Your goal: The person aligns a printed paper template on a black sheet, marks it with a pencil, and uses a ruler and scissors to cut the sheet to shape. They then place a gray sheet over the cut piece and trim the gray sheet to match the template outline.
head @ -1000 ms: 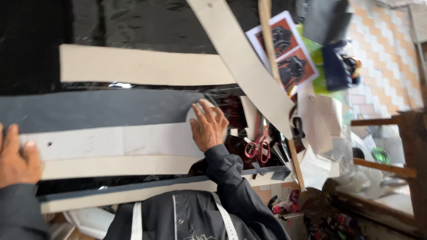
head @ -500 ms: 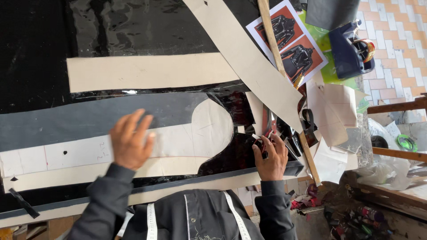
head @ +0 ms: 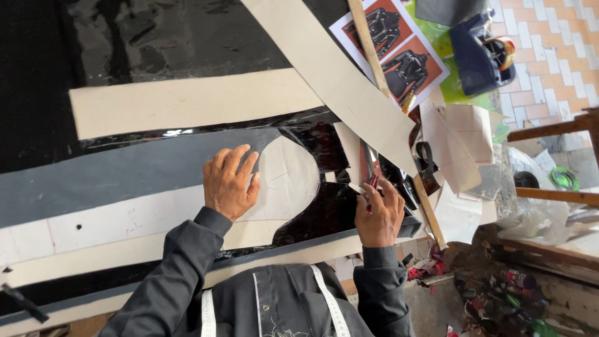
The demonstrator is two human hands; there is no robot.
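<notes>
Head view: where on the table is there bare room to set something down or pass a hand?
Bare black sheet lies open at upper left, above the cream strip. The grey band left of the left hand is also free. It is crowded around the right hand: scissors, wooden stick, paper scraps.

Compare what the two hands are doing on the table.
The left hand lies flat, fingers spread, pressing the pale paper pattern; the right hand is curled, gripping red-handled scissors. The left hand rests on paper, the right over glossy black material. Both wear dark sleeves.
</notes>
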